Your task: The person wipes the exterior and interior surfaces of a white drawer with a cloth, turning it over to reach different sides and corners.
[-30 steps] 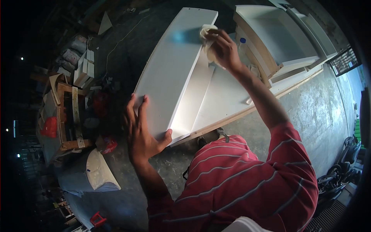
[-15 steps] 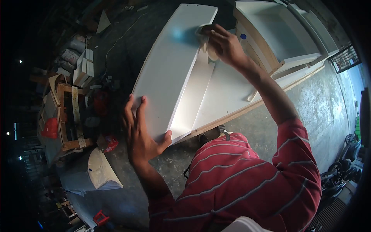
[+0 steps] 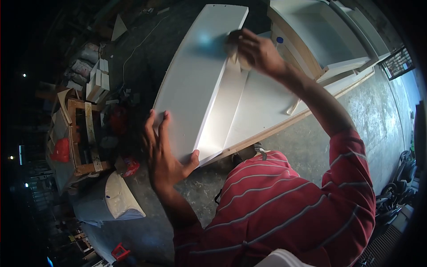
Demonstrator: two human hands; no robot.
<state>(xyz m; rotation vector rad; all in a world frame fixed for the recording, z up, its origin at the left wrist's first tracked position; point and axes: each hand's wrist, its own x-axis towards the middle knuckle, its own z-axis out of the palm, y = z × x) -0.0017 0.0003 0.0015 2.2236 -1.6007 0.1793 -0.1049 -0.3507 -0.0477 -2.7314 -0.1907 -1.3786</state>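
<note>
A long white panel (image 3: 191, 80) slants away from me, its top near the upper middle of the view. My left hand (image 3: 165, 155) rests on the panel's near end, fingers spread over its left edge and thumb at its right corner. At the panel's far right edge, my right hand (image 3: 260, 53) has its fingers curled around something blurred, perhaps a cloth or pad, which I cannot make out. Beneath the panel is a white board (image 3: 258, 107) with a wooden edge. A small pale strip (image 3: 292, 107) lies on this board.
White drawer-like boxes (image 3: 316, 31) stand at the upper right, with a blue-capped bottle (image 3: 279, 41) beside them. A wooden frame (image 3: 91, 133) and a curved pale piece (image 3: 121, 196) are at the left. A red stool (image 3: 120, 252) stands at the lower left.
My right hand has shifted slightly along the panel's far right edge, and its forearm has swung a little right. My left hand keeps its place on the panel.
</note>
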